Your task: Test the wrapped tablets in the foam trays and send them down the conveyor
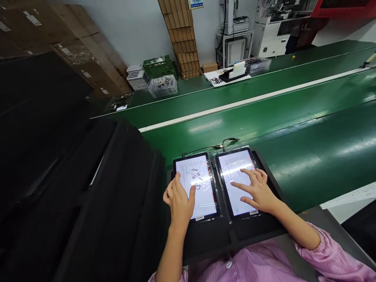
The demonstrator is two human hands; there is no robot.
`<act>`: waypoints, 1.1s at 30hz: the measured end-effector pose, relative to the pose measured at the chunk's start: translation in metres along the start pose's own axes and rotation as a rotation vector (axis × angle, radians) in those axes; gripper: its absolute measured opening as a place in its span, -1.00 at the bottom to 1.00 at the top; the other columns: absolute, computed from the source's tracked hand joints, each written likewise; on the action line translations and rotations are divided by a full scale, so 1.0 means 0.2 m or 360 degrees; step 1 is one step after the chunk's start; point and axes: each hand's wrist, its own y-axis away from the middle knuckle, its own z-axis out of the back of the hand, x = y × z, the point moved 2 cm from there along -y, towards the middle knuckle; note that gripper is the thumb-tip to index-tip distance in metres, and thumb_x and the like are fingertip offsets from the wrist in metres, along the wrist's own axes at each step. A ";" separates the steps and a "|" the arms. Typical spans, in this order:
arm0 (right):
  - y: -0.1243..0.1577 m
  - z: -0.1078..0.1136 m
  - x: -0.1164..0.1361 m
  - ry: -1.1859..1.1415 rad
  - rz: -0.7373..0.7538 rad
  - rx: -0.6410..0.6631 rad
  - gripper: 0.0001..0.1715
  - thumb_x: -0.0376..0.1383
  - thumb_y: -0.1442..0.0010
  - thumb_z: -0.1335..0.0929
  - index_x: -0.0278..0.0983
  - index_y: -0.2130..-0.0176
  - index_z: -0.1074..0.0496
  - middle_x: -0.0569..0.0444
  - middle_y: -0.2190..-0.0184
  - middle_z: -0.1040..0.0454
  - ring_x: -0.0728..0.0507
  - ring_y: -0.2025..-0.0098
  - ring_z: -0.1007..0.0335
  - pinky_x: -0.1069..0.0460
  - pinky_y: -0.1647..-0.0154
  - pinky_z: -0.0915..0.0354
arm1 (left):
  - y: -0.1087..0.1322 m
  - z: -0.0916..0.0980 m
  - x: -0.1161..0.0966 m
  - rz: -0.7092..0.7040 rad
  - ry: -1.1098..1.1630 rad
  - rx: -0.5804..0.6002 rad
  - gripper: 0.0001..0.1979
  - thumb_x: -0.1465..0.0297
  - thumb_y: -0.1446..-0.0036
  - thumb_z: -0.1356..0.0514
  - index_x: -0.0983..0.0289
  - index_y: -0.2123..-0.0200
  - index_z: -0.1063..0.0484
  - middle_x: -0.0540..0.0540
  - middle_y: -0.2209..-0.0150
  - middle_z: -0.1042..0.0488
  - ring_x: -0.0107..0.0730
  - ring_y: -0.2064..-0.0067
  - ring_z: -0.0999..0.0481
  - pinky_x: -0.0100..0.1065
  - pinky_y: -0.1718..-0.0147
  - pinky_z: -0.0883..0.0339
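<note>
Two tablets with lit white screens lie side by side in a black foam tray [205, 239]. My left hand [179, 197] rests over the left edge of the left tablet [202, 199], its thumb apart from the fingers and nothing held. Handwritten-looking dark marks show on that screen. Over the right tablet [235, 160], my right hand [255, 190] spreads its fingers, the fingertips at or just above the glass. Clear film covers both tablets. A black cable [199, 149] runs by their top edges, with a plug lying on the green surface.
Tall stacks of black foam trays [126, 196] rise close on my left. Beyond the tablets runs a green bench [293, 90] with a white strip. Across it stand a clear plastic bin [163, 87], a green crate [160, 67] and a black holder [233, 74]. Cardboard boxes [79, 58] are piled far left.
</note>
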 end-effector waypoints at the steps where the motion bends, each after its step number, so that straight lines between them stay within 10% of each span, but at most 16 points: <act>1: 0.00 0.00 0.00 0.0007 0.0006 -0.0010 -0.49 0.11 -0.32 -0.26 0.12 -0.18 -0.44 -0.08 -0.23 -0.21 -0.34 -0.18 -0.09 -0.30 -0.21 0.09 | 0.00 0.00 0.00 0.0013 0.0004 0.0010 -0.25 -0.01 -0.33 0.15 0.38 -0.39 -0.01 0.41 -0.26 -0.34 0.18 -0.26 -0.22 0.22 -0.19 0.05; 14: 0.01 -0.01 0.00 -0.0026 -0.0043 -0.0023 -0.53 0.08 -0.32 -0.26 0.09 -0.13 -0.48 -0.07 -0.21 -0.20 -0.36 -0.15 -0.11 -0.31 -0.16 0.03 | 0.01 0.01 -0.02 0.0050 0.0006 0.0086 -0.33 0.11 -0.32 0.08 0.36 -0.38 -0.04 0.33 -0.19 -0.43 0.12 -0.23 -0.23 0.22 -0.21 0.06; 23: 0.07 -0.04 -0.19 -0.0069 -0.1000 -0.0498 -0.45 0.05 -0.40 -0.07 -0.27 0.08 -0.37 -0.14 0.18 -0.32 -0.30 0.13 -0.26 -0.19 0.12 -0.25 | 0.00 0.03 0.00 0.0377 -0.0144 0.0025 -0.27 0.05 -0.34 0.14 0.45 -0.37 -0.06 0.46 -0.27 -0.30 0.17 -0.23 -0.28 0.17 -0.15 -0.15; 33: 0.04 -0.06 -0.24 -0.0014 -0.1090 -0.0244 -0.36 0.07 -0.38 -0.11 -0.26 0.27 -0.54 -0.12 0.31 -0.34 -0.26 0.27 -0.28 -0.14 0.28 -0.27 | 0.00 0.03 -0.01 0.0435 -0.0254 0.0195 -0.20 0.03 -0.32 0.13 0.56 -0.36 -0.06 0.54 -0.17 -0.39 0.27 -0.12 -0.30 0.24 -0.09 -0.16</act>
